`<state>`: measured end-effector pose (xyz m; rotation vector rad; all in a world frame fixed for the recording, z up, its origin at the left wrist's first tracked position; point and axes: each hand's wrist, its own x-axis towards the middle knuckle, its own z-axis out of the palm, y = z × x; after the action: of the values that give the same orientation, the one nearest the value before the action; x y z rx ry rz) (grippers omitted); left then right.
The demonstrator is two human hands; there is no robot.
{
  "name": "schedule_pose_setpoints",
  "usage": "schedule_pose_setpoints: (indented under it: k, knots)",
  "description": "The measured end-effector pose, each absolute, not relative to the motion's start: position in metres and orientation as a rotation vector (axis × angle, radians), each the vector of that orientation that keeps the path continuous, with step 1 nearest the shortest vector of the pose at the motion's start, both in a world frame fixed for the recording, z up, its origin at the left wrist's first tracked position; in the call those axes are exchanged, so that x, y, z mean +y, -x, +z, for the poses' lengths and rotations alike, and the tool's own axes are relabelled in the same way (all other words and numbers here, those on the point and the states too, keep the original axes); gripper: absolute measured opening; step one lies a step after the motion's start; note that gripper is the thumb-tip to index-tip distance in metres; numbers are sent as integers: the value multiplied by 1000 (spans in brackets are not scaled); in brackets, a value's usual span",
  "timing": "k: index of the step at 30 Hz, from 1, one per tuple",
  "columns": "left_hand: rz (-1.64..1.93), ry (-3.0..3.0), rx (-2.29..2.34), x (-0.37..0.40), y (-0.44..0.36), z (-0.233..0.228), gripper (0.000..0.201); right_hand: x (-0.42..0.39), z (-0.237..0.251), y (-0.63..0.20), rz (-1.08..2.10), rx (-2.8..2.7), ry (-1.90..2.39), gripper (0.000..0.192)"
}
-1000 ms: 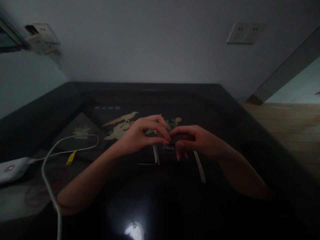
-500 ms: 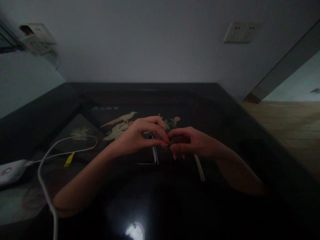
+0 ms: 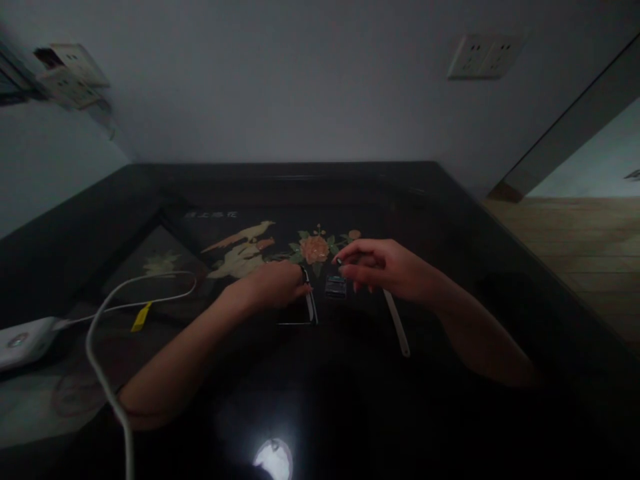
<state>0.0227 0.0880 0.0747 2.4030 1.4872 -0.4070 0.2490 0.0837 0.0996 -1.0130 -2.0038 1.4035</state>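
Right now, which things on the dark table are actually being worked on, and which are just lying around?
In hand:
left hand on the dark flat device with a pale edge
right hand, fingertips pinched, above the small dark rectangular part

Lying about:
pale thin strip
white box with its white cable
yellow tag
white wall sockets

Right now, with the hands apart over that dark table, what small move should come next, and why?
Probably lower the right hand onto the small part lying just below its fingertips. The left hand already rests by the thin strip, so only that part lies loose.
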Motion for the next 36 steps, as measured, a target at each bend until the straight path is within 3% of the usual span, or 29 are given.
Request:
schedule_pose_setpoints:
  k: [6, 18, 25, 29, 36]
  knots:
    - [-485, -2343, 1581, 92, -38, 54, 49, 83, 98, -248, 1342, -2046, 1028, 39]
    - [-232, -2357, 1825, 95, -45, 41, 32, 85, 99, -247, 1304, -2011, 1022, 38]
    - [502, -2289, 1787, 101, -32, 66, 18, 86, 104, -254, 1250, -1831, 1025, 35]
    - [1092, -1986, 1410, 75, -37, 95, 19, 78, 114, -258, 1158, -1680, 995, 37]
    - [1305, -2064, 1206, 46, -42, 110, 22, 62, 123, -255, 1151, -1608, 753, 39]
